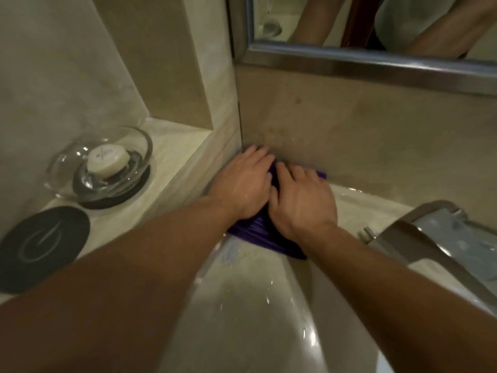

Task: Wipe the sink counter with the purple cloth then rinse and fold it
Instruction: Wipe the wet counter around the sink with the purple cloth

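The purple cloth (258,232) lies bunched on the back left corner of the sink counter (357,200), where the wall meets the raised ledge. My left hand (242,184) presses flat on its left part, fingertips touching the wall. Beside it, my right hand (301,200) presses down on the cloth's right part. Both hands cover most of the cloth; only its near edge and a far right tip show. The wet white basin (242,305) opens just below the cloth.
A chrome faucet (441,238) stands at the right, close to my right forearm. On the raised ledge at the left sit a glass soap dish (64,168) holding a round soap (107,160) and a black round coaster (43,249). A framed mirror (376,63) hangs above.
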